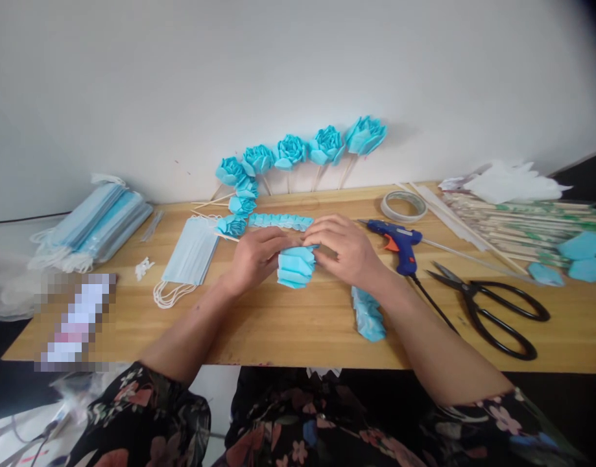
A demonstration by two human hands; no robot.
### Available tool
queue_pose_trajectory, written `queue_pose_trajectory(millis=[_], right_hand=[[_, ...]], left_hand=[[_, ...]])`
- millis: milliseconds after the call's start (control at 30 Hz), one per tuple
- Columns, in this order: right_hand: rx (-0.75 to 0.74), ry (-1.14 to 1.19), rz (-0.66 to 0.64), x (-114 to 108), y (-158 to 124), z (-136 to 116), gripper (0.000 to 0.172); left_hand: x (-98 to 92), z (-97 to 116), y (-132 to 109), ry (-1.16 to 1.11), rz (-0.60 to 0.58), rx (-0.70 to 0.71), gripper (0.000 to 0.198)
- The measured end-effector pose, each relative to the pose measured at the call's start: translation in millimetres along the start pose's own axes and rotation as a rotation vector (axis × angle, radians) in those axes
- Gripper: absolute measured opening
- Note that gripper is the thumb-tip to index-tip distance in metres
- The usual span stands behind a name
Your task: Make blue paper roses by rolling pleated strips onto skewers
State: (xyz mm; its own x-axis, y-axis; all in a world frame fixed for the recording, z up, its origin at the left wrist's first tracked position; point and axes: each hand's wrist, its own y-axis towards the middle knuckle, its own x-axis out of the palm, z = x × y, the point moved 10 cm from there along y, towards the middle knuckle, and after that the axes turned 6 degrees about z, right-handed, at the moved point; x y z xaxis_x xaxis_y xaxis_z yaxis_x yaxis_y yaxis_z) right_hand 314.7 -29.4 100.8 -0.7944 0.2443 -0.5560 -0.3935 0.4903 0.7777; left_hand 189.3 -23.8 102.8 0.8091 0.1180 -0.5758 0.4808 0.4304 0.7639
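My left hand and my right hand meet at the middle of the wooden table. Both pinch a bundle of folded blue mask pieces between them, fingers curled round it. Just behind my hands lies a row of folded blue pieces. Another stack of folded blue pieces lies under my right forearm. Several finished blue flowers on sticks lean against the white wall.
A flat blue face mask and a pile of masks lie to the left. To the right are a blue glue gun, a tape roll, black scissors and wrapped sticks.
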Motion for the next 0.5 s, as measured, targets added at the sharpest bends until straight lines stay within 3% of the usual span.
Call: queue_pose_trajectory(millis=[167, 300, 400, 500], right_hand=[[-0.001, 0.031, -0.053, 5, 0, 0, 0.013], [0.037, 0.043, -0.056, 6, 0, 4, 0.013], [0.097, 0.121, -0.033, 1, 0, 7, 0.016], [0.251, 0.309, -0.006, -5, -2, 16, 0.027]], left_hand=[[1.0, 5, 1, 0.001, 0.012, 0.066, 0.016], [1.5, 3, 1, 0.017, -0.007, 0.021, 0.016], [-1.7, -1, 3, -0.026, -0.022, -0.06, 0.016], [-15.9, -16, 3, -0.094, 0.054, -0.259, 0.011]])
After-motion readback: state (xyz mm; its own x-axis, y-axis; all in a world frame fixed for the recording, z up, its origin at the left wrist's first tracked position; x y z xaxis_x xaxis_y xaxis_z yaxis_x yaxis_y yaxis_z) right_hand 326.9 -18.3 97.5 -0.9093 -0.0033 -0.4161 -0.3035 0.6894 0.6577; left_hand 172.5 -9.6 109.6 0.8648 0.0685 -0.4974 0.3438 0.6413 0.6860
